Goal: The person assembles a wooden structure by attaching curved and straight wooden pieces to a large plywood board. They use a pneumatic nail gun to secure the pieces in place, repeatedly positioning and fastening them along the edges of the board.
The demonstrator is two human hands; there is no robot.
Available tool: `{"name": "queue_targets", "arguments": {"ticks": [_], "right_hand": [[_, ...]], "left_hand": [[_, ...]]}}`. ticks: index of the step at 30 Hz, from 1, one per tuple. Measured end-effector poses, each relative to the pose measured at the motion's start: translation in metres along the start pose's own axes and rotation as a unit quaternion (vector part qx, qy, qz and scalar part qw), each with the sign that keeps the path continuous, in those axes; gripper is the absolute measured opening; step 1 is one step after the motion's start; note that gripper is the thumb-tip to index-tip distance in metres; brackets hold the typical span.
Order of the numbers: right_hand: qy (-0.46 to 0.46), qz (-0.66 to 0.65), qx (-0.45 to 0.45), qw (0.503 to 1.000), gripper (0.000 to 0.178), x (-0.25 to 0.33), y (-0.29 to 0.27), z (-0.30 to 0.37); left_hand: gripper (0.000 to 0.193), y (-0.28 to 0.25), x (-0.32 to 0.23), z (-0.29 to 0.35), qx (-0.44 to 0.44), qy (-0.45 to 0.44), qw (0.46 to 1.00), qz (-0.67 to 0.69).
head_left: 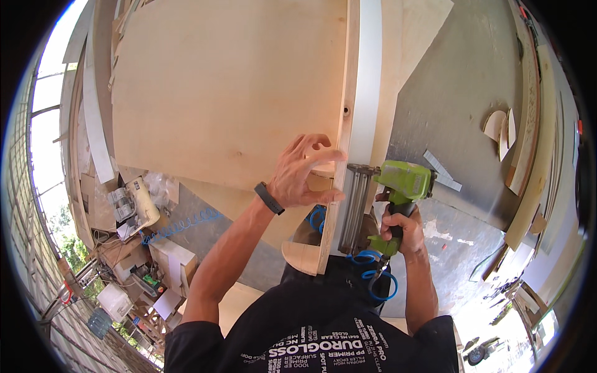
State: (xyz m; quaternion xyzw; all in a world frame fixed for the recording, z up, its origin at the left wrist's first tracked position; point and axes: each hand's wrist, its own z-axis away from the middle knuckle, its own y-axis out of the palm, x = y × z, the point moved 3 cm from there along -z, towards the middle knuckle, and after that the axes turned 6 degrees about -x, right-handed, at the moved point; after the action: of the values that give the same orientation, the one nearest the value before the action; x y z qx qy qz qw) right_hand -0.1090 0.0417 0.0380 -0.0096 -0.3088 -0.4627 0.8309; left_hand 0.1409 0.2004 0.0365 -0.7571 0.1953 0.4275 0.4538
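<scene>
My right hand (404, 231) is wrapped round the black grip of a green nail gun (407, 179). The gun's nose points left and meets the edge of a long narrow wooden board (333, 217). A blue air hose (387, 286) coils below its handle. My left hand (298, 171), with a dark band on the wrist, grips that board, fingertips and thumb at its edge. Partly hidden behind these fingers is a pale wooden piece (323, 166) against the board. Nearer me, a half-round wooden piece (303, 256) joins the board's near end.
A large plywood sheet (224, 87) covers the far left of the worktop. Beyond the board runs a white strip (368, 68). On the grey surface at right lie a nail strip (443, 170) and curved wood offcuts (499, 130). A blue coiled hose (186, 225) stretches at left, near a motor (122, 205).
</scene>
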Motion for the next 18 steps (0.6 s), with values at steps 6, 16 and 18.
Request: {"name": "queue_targets", "arguments": {"ticks": [6,16,18], "right_hand": [[0.008,0.004,0.002,1.0,0.043,-0.0004,0.0044,-0.0008],[0.004,-0.002,0.005,1.0,0.042,-0.0025,0.0029,-0.0012],[0.003,-0.003,0.002,1.0,0.042,-0.0029,0.0035,-0.001]], "left_hand": [[0.07,0.0008,-0.0006,-0.0003,-0.003,0.008,1.0,-0.006],[0.07,0.0006,0.0,0.0007,0.012,0.012,1.0,-0.014],[0.071,-0.0001,0.0005,0.0009,0.021,0.007,1.0,-0.018]]}}
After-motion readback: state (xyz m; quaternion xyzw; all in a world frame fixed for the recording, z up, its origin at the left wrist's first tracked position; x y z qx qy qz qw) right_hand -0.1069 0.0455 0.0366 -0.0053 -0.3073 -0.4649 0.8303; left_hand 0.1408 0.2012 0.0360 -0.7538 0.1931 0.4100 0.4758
